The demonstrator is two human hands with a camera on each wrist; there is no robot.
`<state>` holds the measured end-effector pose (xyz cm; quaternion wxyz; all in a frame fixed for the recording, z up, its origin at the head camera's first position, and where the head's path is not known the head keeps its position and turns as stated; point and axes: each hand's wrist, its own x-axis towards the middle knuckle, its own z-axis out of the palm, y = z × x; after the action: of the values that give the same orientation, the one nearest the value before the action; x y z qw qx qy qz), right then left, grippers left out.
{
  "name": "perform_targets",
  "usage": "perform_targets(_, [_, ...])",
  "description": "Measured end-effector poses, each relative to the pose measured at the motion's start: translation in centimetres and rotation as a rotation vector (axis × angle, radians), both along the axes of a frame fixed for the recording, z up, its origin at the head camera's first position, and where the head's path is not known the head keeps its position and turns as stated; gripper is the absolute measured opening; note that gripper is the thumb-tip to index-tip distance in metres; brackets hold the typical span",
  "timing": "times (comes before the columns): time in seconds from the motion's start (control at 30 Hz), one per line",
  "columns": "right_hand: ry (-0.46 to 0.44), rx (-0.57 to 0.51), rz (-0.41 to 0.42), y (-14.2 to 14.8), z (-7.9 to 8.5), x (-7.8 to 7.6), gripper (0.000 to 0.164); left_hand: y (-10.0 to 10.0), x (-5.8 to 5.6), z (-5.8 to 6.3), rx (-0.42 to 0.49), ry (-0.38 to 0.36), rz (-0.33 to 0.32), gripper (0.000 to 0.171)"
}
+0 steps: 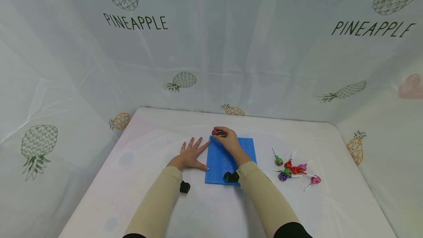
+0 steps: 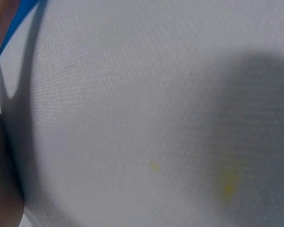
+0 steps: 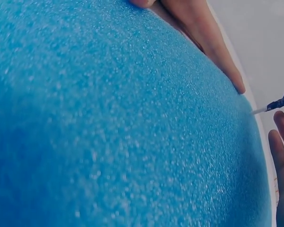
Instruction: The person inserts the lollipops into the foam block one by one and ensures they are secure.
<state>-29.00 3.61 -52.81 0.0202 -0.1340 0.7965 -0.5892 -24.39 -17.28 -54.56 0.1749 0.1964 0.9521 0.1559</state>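
Right fingers pinch a round lollipop; left fingers splay by a grainy, perhaps foam sheet.

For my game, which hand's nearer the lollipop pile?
Right. The right hand is over the blue mat, left of the pile; the left hand is farther left, at the mat's edge.

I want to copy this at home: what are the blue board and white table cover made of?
Blue board: probably foam with a slight sparkle; the right wrist view shows a grainy, speckled surface. White table cover: dull, perhaps woven cloth; the left wrist view shows fine, thread-like ribbing, though textured plastic is possible.
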Motion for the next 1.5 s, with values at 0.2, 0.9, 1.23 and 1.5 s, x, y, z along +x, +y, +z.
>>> perform_targets(0.2, [0.005,-0.026,-0.004,0.9,0.0,0.4,0.043,0.2,0.4,0.7,-0.023,-0.002,-0.005,0.113])
perform_targets(0.9, [-0.043,-0.182,-0.075,8.4,2.4,6.2,0.045,0.2,0.6,1.1,0.034,0.005,-0.011,0.112])
perform_targets(1.23, [0.055,-0.075,0.001,12.3,5.4,9.8,0.039,0.1,0.4,0.3,0.065,-0.004,-0.009,0.115])
perform_targets(1.5, [0.085,0.006,-0.033,16.6,3.1,10.9,0.041,0.1,0.0,-0.6,0.002,-0.010,0.018,0.116])
